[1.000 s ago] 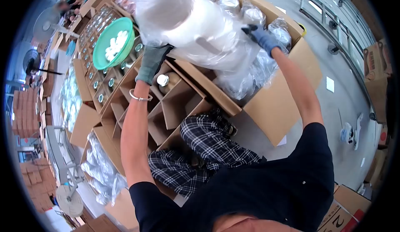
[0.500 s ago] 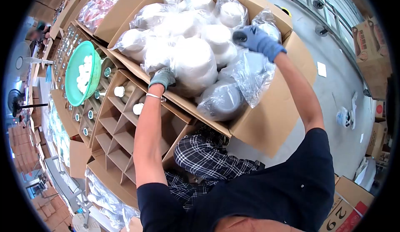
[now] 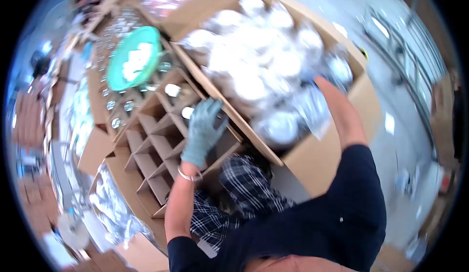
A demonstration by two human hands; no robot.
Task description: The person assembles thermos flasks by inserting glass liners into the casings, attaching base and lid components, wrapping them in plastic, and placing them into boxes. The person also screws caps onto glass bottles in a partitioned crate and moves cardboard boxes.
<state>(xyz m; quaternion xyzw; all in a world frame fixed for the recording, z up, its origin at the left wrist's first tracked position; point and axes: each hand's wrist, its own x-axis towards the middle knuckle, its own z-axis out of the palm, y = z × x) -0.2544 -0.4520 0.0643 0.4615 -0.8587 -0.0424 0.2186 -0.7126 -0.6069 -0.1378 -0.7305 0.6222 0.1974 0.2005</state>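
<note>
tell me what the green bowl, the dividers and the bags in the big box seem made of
Green bowl: likely plastic, by its even, bright color. Dividers: matte brown cardboard, in flat crossing sheets. Bags: probably thin clear plastic film, shiny and crinkled, though blurred.

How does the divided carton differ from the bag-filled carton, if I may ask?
The divided carton has cardboard compartments; the bag-filled carton shows none. The divided carton shows two white caps; the bag-filled carton is heaped with plastic bags. Both are open brown cardboard.
</note>
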